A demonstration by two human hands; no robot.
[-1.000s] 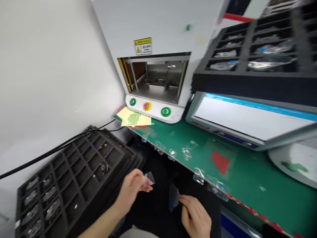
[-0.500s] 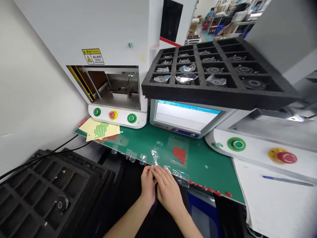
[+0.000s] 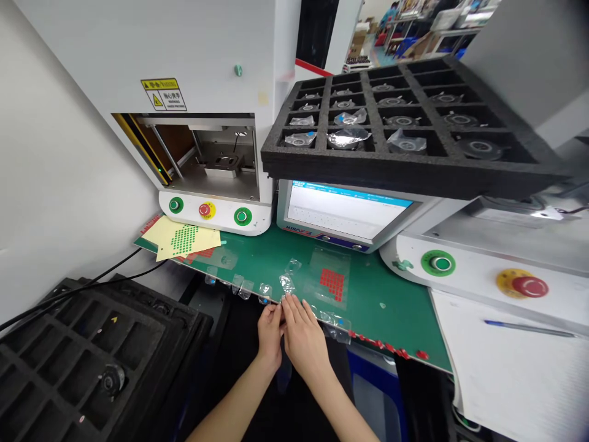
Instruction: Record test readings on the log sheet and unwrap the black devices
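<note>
As both hands meet at the green mat's front edge | left hand and right hand pinch a clear film tab | step: pressing it down | next: a gentle, even release.

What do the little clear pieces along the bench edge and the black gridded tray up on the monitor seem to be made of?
The clear film pieces by the left hand and right hand look like thin glossy plastic: see-through, crinkled, catching glare. The black gridded tray looks like matte foam: thick walls with a coarse, grainy, unreflective surface. Neither is certain.
</note>
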